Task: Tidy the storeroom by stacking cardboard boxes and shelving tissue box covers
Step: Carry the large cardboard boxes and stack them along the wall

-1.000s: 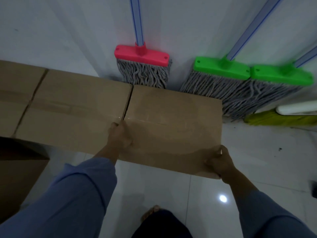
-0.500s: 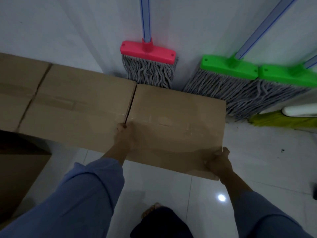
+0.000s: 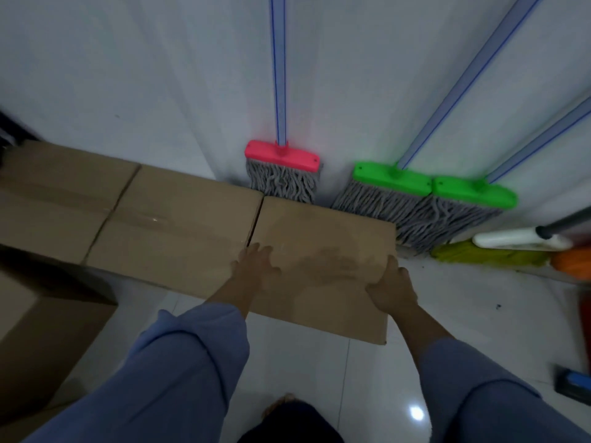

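Three boxes in a row along the wall (image 3: 128, 75): left box (image 3: 54, 199), middle box (image 3: 179, 225), right box (image 3: 323, 251), sides touching. Near box (image 3: 41, 330) sits on the floor (image 3: 479, 314) in front of the left box. Left hand (image 3: 256, 270) lies flat on the right box by the seam with the middle box; right hand (image 3: 391, 289) grips its right edge. First mop (image 3: 283, 174) leans on the wall just behind the right box. Second mop (image 3: 390, 187) and third mop (image 3: 473, 199) lean right of it, heads touching.

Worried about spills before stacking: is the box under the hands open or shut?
Shut: the box top is flat cardboard, no flaps raised; the left hand lies flat on it.
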